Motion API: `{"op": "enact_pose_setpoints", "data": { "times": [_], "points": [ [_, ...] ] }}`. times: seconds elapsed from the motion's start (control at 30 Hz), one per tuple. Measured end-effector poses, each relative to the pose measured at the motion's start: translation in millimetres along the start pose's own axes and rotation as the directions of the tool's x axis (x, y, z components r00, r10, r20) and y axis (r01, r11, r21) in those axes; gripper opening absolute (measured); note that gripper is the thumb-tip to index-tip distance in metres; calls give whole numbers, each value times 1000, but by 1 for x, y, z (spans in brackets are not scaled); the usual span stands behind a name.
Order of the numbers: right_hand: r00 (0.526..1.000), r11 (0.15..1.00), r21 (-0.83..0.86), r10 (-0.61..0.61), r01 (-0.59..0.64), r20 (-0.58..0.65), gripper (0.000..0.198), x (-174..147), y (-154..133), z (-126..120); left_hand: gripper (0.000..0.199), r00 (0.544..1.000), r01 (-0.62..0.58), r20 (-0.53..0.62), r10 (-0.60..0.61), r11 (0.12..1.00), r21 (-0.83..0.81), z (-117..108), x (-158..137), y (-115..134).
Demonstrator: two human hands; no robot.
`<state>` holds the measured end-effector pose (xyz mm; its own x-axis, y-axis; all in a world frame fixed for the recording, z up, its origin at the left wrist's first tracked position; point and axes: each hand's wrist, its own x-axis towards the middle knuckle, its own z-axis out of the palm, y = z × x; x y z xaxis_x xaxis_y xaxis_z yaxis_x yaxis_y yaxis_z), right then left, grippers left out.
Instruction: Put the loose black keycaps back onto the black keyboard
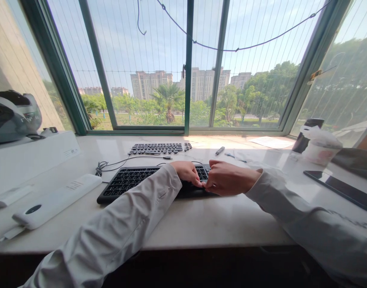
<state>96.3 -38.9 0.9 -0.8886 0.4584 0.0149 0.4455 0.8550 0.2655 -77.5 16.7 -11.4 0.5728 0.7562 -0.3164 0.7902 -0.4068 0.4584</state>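
Note:
A black keyboard (128,180) lies on the pale counter, with bare key sockets showing on its left part. Over its right part my left hand (188,173) reaches in, fingers closed in a pinch near the front edge. My right hand (228,177) comes from the right, fingers curled and closed, its tips meeting those of the left. Whatever sits between the fingertips is too small or hidden to name. Behind the keyboard, loose black keycaps (156,148) are laid out in rows.
A cable with a USB plug (167,158) runs behind the keyboard. A small dark tool (220,151) and a thin blue stick (236,157) lie at the back. White power bank (60,200) stands left; phone (341,188), wrapped cup (321,150) and black bottle (308,134) are right.

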Motion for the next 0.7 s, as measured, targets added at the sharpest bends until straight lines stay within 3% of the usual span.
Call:
{"op": "enact_pose_setpoints", "data": {
  "times": [0.2, 0.4, 0.53, 0.7],
  "points": [
    [1000, 1000, 27, 12, -11, -14, 40, -1, -3, 2, 25, 999, 1, -48, 2, 999, 53, 1, -3, 3],
    [988, 971, 224, 114, -89, -101, 26, -12, 26, 15, 32, 1000, -18, 1, 18, 1000, -25, -3, 3, -6],
    [964, 963, 250, 160, -104, -214, 32, -16, 35, 17, 33, 984, 10, -178, -17, 999, -44, -8, 5, -14],
    [991, 960, 280, 29, 8, -130, 31, -13, 24, 16, 34, 927, 77, -366, -88, 996, -43, -8, 6, -17]
  ]
}}
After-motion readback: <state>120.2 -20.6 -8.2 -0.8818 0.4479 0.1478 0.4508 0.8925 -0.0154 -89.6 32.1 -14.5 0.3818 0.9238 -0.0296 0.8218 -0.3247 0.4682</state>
